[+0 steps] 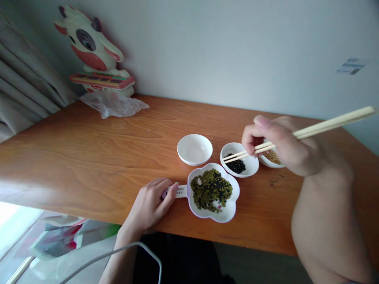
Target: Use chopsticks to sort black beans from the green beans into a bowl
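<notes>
My left hand [154,203] is closed round the handle of a white, flower-shaped ladle-like dish [232,211] with a lilac rim, which rests on the table. Green beans [204,189] mixed with black beans lie in it. In my right hand [284,142] is a pair of wooden chopsticks [328,125]. Their tips are over a white bowl [251,167] that holds black beans [237,165]; whether they pinch a bean is too small to tell. Behind my right hand, partly hidden, stands a bowl of yellowish beans [271,157]. Left of the black beans is an empty white bowl [194,149].
A cow-shaped toy keyboard [102,81] leans on the wall at the back left, with a crumpled clear plastic bag [115,104] before it. The wooden table [89,157] ends at the wall. A grey cable [118,251] crosses my left forearm. A curtain [26,75] hangs at left.
</notes>
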Action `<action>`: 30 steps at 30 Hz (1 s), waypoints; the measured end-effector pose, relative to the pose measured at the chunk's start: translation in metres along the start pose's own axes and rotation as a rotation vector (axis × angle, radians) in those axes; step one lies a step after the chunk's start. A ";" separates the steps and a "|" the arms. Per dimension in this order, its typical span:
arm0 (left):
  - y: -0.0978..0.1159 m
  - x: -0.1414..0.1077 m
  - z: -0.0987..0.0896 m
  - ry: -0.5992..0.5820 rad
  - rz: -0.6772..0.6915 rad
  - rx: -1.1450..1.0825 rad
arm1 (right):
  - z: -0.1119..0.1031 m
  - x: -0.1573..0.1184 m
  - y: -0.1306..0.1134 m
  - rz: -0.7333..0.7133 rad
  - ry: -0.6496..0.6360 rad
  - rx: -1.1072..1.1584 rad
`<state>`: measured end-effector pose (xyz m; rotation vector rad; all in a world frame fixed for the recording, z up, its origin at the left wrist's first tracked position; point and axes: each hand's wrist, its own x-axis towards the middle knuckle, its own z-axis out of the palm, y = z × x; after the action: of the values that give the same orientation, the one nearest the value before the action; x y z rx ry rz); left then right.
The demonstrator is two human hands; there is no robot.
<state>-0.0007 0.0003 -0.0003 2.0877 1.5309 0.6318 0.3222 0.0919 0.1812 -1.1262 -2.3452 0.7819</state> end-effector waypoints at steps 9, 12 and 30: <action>0.002 0.001 -0.001 0.003 0.003 -0.017 | 0.060 0.028 -0.007 -0.083 -0.355 0.049; 0.002 0.001 -0.001 0.000 0.000 -0.023 | 0.067 0.031 -0.008 -0.101 -0.367 0.051; 0.005 0.001 -0.002 0.017 0.012 -0.005 | 0.070 0.032 -0.007 -0.067 -0.351 -0.061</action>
<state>0.0018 -0.0002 0.0046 2.0942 1.5258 0.6583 0.2589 0.0934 0.1372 -0.9931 -2.6953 0.9554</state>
